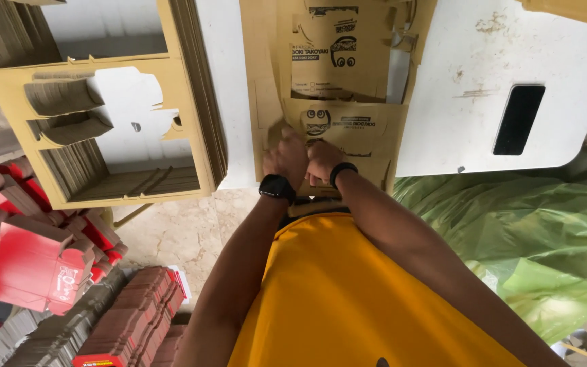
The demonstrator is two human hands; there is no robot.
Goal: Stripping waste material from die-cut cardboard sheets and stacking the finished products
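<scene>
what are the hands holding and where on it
Both the left hand and right hand grip the printed brown cardboard sheet at its near lower edge.

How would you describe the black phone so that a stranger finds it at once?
Look at the white table on the right, above the green plastic sheet. The phone lies flat on it, apart from the printed cardboard sheets: the only black, glossy rectangle there.

- white table (484, 75), scuffed and stained, with a dark rectangular slot (518, 119);
- pale marbled floor (185, 234) below it;
- green plastic sheeting (531, 245) crumpled at the right;
- red folded boxes (28, 261) heaped at the left;
- even, soft light.
</scene>
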